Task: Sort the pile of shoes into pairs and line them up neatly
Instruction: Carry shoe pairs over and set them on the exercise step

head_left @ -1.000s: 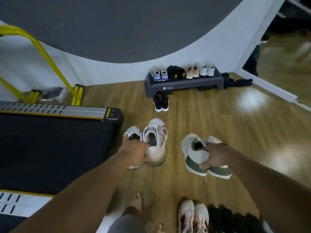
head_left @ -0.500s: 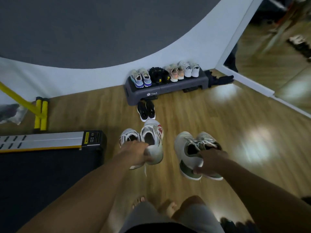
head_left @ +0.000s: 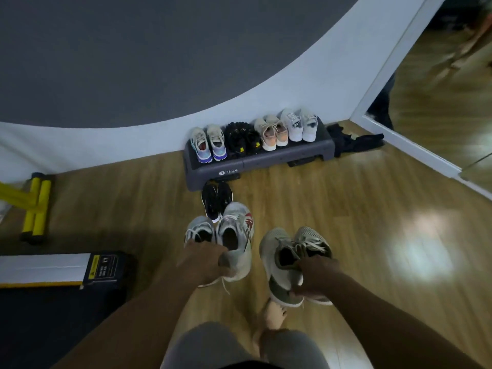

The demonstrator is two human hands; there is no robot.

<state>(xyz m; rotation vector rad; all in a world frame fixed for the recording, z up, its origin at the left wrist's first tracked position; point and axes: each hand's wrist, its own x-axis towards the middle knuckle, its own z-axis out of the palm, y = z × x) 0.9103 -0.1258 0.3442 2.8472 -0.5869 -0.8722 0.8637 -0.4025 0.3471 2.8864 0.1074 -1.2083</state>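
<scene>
Left hand grips white mesh pair; right hand grips grey-green knit pair, both above glossy wood-plank floor; four pairs on grey step platform by wall

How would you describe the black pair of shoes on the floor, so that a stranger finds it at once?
Look for the dark grey step platform against the white wall, with four pairs on top. On the wooden floor just before its left end stands the black pair. It alone stands on the floor; the other black pair is up on the platform.
</scene>
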